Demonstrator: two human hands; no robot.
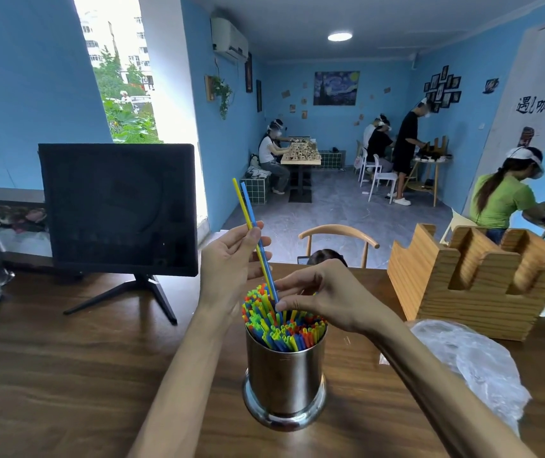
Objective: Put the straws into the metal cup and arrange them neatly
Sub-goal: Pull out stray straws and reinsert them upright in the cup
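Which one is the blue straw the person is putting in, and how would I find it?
Find the wooden table and the shiny metal cup standing on it, stuffed with short-looking colourful straws. Two long straws stick up out of it, held by the left hand while the right hand steadies them. The blue straw is the right one, beside the yellow straw.

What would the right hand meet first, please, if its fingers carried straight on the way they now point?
Probably the blue straw: the right hand points left, fingers just above the straws in the metal cup. Beyond it comes the left hand, though depth is unclear.
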